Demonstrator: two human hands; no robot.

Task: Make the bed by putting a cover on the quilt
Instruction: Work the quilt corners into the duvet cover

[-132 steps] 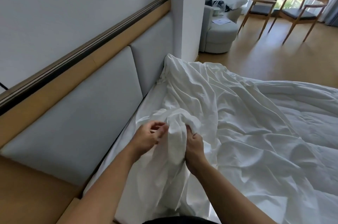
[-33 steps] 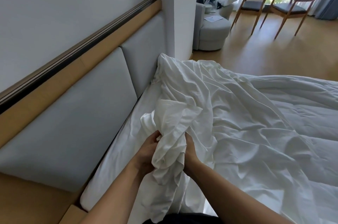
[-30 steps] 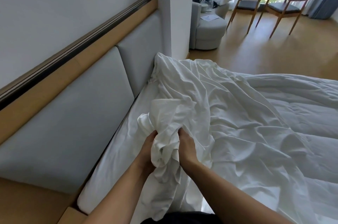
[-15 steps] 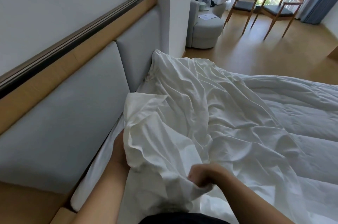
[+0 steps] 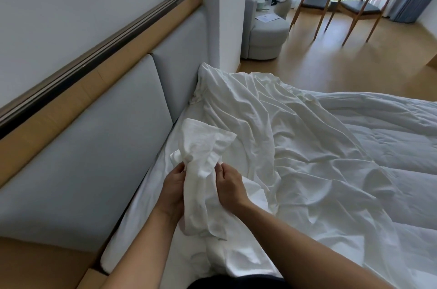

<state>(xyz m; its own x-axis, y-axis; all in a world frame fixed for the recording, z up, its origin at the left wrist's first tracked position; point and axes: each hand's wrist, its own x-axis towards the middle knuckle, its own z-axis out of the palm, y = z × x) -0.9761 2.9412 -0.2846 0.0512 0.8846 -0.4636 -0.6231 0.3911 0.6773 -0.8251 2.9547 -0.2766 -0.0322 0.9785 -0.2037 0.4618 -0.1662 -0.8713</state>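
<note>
A crumpled white quilt cover (image 5: 279, 137) lies over the head end of the bed. The padded white quilt (image 5: 390, 137) spreads flat to the right. One bunched corner of the cover (image 5: 203, 147) stands up between my hands near the headboard. My left hand (image 5: 173, 188) grips this bunch from the left, and my right hand (image 5: 229, 184) pinches it from the right. Fabric hangs down below both hands over the mattress edge.
A grey padded headboard (image 5: 94, 147) with a wooden rail runs along the left. A white wall pillar (image 5: 230, 17) stands at the bed's far corner. Beyond it are a grey round armchair (image 5: 267, 31) and two wooden chairs (image 5: 359, 7) on wood floor.
Half a second ago the cover was spread wide with my hands apart and low. Now both hands have come together and hold the corner bunched upright between them.
</note>
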